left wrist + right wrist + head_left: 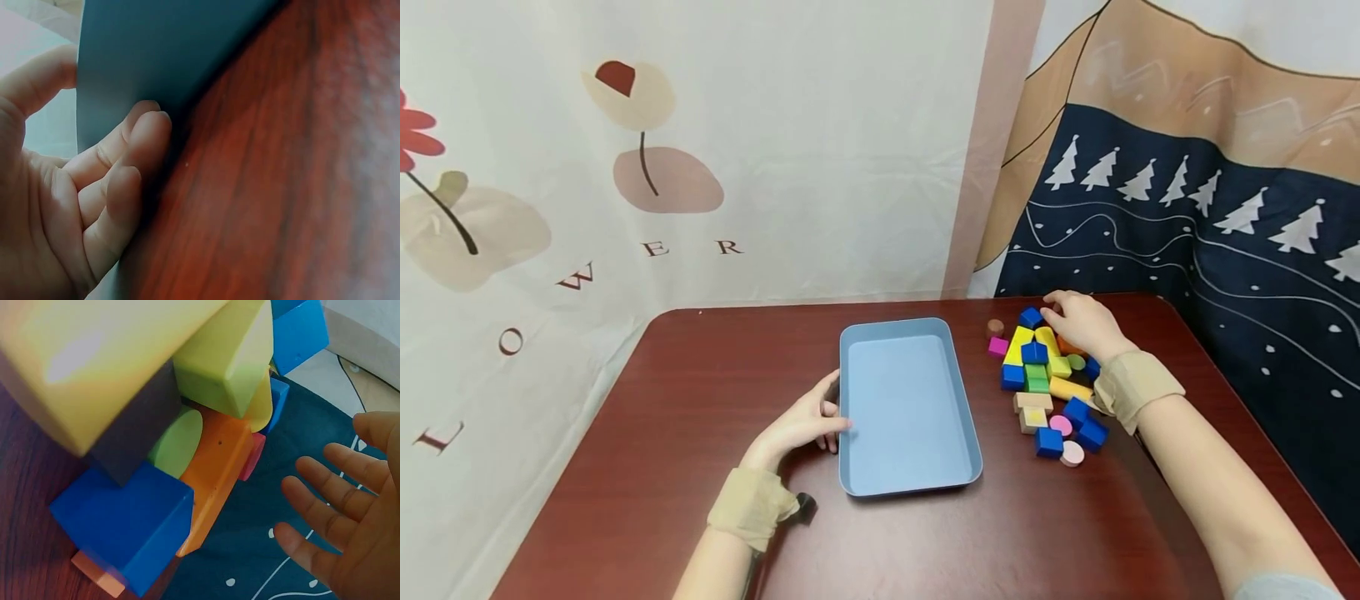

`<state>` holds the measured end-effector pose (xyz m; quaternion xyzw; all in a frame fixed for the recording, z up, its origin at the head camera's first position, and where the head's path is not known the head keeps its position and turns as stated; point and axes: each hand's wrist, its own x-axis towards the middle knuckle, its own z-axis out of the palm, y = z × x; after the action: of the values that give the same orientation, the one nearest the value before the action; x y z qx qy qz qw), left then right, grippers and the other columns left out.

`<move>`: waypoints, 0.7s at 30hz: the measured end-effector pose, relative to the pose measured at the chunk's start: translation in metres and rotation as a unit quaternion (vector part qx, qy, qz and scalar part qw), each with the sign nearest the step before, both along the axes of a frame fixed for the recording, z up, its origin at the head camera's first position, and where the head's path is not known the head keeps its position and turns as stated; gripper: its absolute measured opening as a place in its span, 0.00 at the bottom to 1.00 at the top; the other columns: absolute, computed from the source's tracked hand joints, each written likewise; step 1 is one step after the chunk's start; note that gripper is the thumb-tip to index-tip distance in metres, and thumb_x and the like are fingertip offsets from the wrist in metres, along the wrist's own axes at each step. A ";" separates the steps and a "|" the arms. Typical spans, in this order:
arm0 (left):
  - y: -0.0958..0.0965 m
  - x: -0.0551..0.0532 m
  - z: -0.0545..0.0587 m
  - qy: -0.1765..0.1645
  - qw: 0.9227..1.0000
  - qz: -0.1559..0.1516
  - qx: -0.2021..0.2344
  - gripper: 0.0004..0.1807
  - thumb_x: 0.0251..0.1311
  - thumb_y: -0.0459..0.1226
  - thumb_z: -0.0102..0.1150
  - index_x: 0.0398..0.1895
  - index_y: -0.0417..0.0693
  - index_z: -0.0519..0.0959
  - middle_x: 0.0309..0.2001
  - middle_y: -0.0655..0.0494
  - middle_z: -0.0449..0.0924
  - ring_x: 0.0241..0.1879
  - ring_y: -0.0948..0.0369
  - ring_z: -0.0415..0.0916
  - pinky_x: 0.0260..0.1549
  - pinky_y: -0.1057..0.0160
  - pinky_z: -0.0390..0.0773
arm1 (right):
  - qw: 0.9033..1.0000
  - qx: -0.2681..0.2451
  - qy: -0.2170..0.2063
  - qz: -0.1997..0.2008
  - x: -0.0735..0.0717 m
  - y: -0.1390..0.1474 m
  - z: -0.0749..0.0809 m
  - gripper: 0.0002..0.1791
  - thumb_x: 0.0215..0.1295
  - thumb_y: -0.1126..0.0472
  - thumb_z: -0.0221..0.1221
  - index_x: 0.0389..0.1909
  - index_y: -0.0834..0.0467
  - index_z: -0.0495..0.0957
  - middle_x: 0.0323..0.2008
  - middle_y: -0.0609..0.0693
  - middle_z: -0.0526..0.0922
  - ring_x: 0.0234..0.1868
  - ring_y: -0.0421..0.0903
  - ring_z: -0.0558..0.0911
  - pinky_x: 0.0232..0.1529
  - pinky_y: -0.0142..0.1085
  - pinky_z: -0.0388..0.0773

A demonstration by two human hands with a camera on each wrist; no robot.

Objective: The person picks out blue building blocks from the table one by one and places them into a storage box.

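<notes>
A light blue rectangular tray (904, 408) lies on the table with nothing inside it. My left hand (805, 421) holds its left side, the thumb over the rim and the fingers against the outer wall. Those fingers (119, 156) show curled beside the tray's wall (125, 69) in the left wrist view. My right hand (1086, 321) hovers over the far end of a pile of coloured blocks (1034, 354). In the right wrist view its fingers (325, 506) are spread, apart from an orange block (215, 469) and a blue block (128, 519).
The blocks lie to the right of the tray, among them a yellow cylinder (1070, 389), a pink disc (1061, 425) and a brown cylinder (995, 328). The dark red wooden table (700, 392) ends at a printed curtain (820, 167) behind.
</notes>
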<state>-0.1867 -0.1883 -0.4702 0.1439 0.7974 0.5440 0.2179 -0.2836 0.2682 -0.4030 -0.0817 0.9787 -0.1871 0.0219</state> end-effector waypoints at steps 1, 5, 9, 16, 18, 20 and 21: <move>0.000 0.000 -0.001 -0.004 1.000 0.000 0.004 0.53 0.57 0.33 0.64 0.76 0.43 0.37 0.22 0.48 0.79 0.17 0.49 0.78 0.17 0.59 0.75 | 1.000 0.000 0.002 0.000 -0.001 -0.001 -0.001 0.23 0.73 0.55 0.51 0.59 0.68 0.70 0.49 0.66 0.76 0.43 0.59 0.74 0.47 0.56 0.73; -0.001 -0.002 -0.003 -0.013 1.000 0.002 0.015 0.54 0.56 0.34 0.65 0.76 0.46 0.37 0.23 0.47 0.80 0.17 0.50 0.78 0.17 0.60 0.75 | 1.000 0.002 0.007 0.001 -0.006 -0.003 -0.002 0.22 0.72 0.57 0.52 0.58 0.68 0.71 0.50 0.67 0.76 0.44 0.59 0.74 0.48 0.56 0.73; -0.001 -0.004 -0.004 -0.016 1.000 0.000 0.019 0.54 0.56 0.34 0.66 0.76 0.47 0.38 0.24 0.46 0.80 0.17 0.50 0.78 0.16 0.61 0.75 | 1.000 0.007 0.013 0.001 -0.011 -0.003 -0.004 0.21 0.71 0.58 0.53 0.58 0.67 0.72 0.52 0.67 0.75 0.45 0.60 0.75 0.50 0.57 0.72; -0.001 -0.005 -0.004 -0.029 0.999 -0.002 0.021 0.54 0.56 0.35 0.66 0.76 0.48 0.38 0.25 0.46 0.80 0.17 0.50 0.78 0.16 0.62 0.75 | 1.000 0.020 -0.007 0.007 -0.018 -0.004 -0.012 0.22 0.69 0.58 0.56 0.57 0.68 0.72 0.52 0.68 0.75 0.46 0.60 0.74 0.51 0.57 0.71; -0.001 -0.006 -0.005 -0.034 0.999 -0.001 0.022 0.54 0.56 0.35 0.66 0.76 0.49 0.38 0.26 0.46 0.80 0.17 0.50 0.78 0.15 0.62 0.75 | 1.000 0.020 -0.014 0.006 -0.021 -0.005 -0.013 0.22 0.69 0.57 0.56 0.57 0.67 0.73 0.52 0.67 0.75 0.47 0.60 0.74 0.51 0.57 0.71; -0.001 -0.007 -0.005 -0.036 0.999 -0.001 0.025 0.54 0.56 0.34 0.66 0.76 0.50 0.38 0.26 0.45 0.81 0.17 0.50 0.78 0.15 0.62 0.75 | 1.000 0.019 -0.019 0.007 -0.024 -0.006 -0.014 0.22 0.68 0.57 0.57 0.57 0.67 0.73 0.51 0.67 0.76 0.47 0.60 0.74 0.50 0.57 0.71; -0.001 -0.007 -0.004 -0.037 0.999 -0.002 0.027 0.54 0.57 0.34 0.66 0.76 0.51 0.38 0.27 0.45 0.81 0.17 0.50 0.78 0.15 0.62 0.75 | 1.000 0.019 -0.023 0.007 -0.025 -0.006 -0.014 0.23 0.68 0.56 0.57 0.57 0.67 0.73 0.51 0.67 0.75 0.46 0.60 0.74 0.50 0.57 0.71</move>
<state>-0.1941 -0.1897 -0.4747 0.1311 0.7737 0.5698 0.2441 -0.3088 0.2618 -0.4167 -0.0840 0.9806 -0.1705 0.0476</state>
